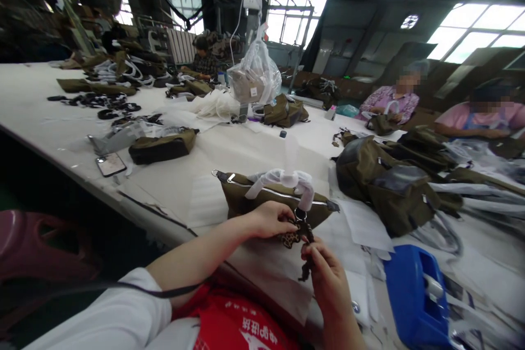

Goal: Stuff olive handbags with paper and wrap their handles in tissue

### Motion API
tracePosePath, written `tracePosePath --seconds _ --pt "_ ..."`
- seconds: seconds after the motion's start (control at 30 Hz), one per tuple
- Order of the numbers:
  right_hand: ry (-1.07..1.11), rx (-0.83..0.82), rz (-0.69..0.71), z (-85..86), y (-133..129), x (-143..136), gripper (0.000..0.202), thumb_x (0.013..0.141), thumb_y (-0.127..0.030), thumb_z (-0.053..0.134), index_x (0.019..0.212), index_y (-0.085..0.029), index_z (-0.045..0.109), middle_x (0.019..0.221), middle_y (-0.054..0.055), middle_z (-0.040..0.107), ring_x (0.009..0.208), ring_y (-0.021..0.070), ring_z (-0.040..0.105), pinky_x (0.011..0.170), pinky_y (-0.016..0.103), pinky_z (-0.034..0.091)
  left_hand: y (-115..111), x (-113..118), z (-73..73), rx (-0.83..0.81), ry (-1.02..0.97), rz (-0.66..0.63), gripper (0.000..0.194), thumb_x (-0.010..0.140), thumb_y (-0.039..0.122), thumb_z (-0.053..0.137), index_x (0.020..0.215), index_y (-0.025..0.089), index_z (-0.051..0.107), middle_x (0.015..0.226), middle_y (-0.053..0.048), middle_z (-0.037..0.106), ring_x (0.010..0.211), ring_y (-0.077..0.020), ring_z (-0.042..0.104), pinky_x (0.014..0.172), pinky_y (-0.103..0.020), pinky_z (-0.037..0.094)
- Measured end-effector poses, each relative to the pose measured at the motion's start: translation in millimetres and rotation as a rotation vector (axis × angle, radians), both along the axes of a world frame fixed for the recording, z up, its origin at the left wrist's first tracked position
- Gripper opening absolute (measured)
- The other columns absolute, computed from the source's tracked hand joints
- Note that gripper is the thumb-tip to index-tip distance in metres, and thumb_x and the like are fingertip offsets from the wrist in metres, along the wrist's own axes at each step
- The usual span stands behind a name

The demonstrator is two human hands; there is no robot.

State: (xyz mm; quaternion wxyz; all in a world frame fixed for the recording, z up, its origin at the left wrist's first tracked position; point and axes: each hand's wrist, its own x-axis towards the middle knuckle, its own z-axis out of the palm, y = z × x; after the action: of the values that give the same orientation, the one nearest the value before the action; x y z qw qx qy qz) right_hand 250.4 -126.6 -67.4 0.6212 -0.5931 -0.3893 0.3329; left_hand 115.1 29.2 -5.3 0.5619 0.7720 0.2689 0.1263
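Observation:
Right in front of me on the table stands an olive handbag [238,202] with a silver zip along its top and handles [279,176] wrapped in white film. A dark charm with leopard-patterned pieces [291,237] hangs from a metal ring at the handle's base. My left hand [274,220] is closed at the bag's front, its thumb and fingers pinching the leopard-patterned part. Just below and to the right, my right hand [324,262] pinches the dark strand of the same charm. The fingertips partly cover the charm.
A blue tape dispenser [416,295] stands at the right, near more olive bags [385,186]. To the left lie a phone [110,164] and another olive bag [164,146]. A plastic-wrapped bundle [255,74] hangs mid-table. Two co-workers [389,99] sit across at the right.

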Motion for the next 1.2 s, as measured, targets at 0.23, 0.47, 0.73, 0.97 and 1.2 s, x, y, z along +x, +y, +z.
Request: tracePosePath --seconds 0.23,0.47,0.73,0.97,1.2 --pt "-0.058 -0.023 0.153 -0.1 2.9 -14.1 0.032 0.090 -0.045 0.059 0.074 -0.018 0.064 0.097 0.006 0.060 0.064 0.0120 0.049 0.056 0.025 0.042 -9.9 -7.7 25.8 0.271 0.114 -0.023 0.039 0.094 0.039 0.039 0.092 0.018 0.072 0.079 -0.002 0.070 0.072 -0.0150 0.060 0.065 -0.024 0.042" --pt "-0.246 -0.012 0.171 11.9 2.0 -27.8 0.031 0.091 -0.044 0.056 0.075 -0.019 0.064 0.101 0.008 0.060 0.073 0.0159 0.056 0.054 0.023 0.046 -19.8 1.4 8.1 0.158 0.088 0.052 0.032 0.081 0.044 0.057 0.085 0.015 0.070 0.075 -0.003 0.070 0.069 -0.0153 0.060 0.059 -0.023 0.041" --pt "-0.284 0.002 0.143 9.9 -1.6 -29.7 0.024 0.092 -0.039 0.055 0.079 -0.020 0.064 0.081 0.004 0.059 0.072 0.0170 0.057 0.059 0.025 0.049 -21.6 2.9 10.0 0.241 0.158 0.047 0.044 0.072 0.060 0.062 0.070 0.016 0.064 0.062 0.000 0.060 0.058 -0.0137 0.052 0.050 -0.023 0.034" --pt "-0.380 -0.034 0.216 8.8 -6.1 -24.0 0.023 0.093 -0.035 0.054 0.078 -0.021 0.065 0.112 0.007 0.061 0.099 0.0203 0.060 0.086 0.029 0.046 -21.1 2.2 6.4 0.163 0.146 0.055 0.021 0.077 0.028 0.049 0.075 0.017 0.066 0.072 -0.001 0.066 0.066 -0.0134 0.056 0.057 -0.022 0.039" --pt "-0.408 -0.057 0.221 11.9 -6.9 -25.1 0.027 0.093 -0.039 0.053 0.076 -0.022 0.064 0.112 0.008 0.063 0.102 0.0222 0.060 0.090 0.032 0.046 -25.5 0.7 1.8 0.137 0.072 0.085 0.019 0.077 0.030 0.050 0.073 0.016 0.063 0.067 0.001 0.063 0.061 -0.0121 0.055 0.054 -0.021 0.040"
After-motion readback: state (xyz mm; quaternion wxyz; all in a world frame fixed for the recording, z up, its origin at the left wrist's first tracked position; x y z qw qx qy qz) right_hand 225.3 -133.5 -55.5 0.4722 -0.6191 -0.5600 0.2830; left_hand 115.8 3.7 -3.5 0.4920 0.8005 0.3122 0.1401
